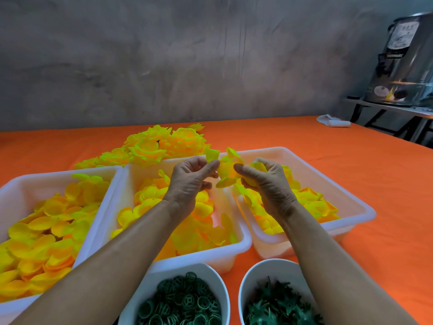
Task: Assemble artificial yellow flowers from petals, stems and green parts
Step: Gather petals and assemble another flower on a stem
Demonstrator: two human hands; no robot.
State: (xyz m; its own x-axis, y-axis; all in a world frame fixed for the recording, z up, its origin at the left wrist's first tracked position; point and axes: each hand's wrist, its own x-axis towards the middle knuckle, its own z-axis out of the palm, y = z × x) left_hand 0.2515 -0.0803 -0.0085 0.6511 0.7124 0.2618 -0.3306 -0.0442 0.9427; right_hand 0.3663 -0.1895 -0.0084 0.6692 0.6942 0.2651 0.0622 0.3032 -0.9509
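Both hands are raised above the white trays, holding a yellow petal piece point(226, 171) between them. My left hand point(191, 181) pinches its left edge with fingertips and thumb. My right hand point(267, 184) grips its right side, with more yellow petal layers tucked in the palm. Three white trays hold loose yellow petals: the left tray point(110, 184), the middle tray point(236, 245) and the right tray point(358, 207). A pile of assembled yellow flowers point(159, 144) lies behind the trays.
Two white bowls stand at the front edge: one with dark green rings point(182, 299), one with dark green spiky calyx parts point(278, 303). The orange tablecloth point(328, 146) stretches right and back. A white roll point(335, 121) lies far right; a metal urn point(407, 62) stands on a side table.
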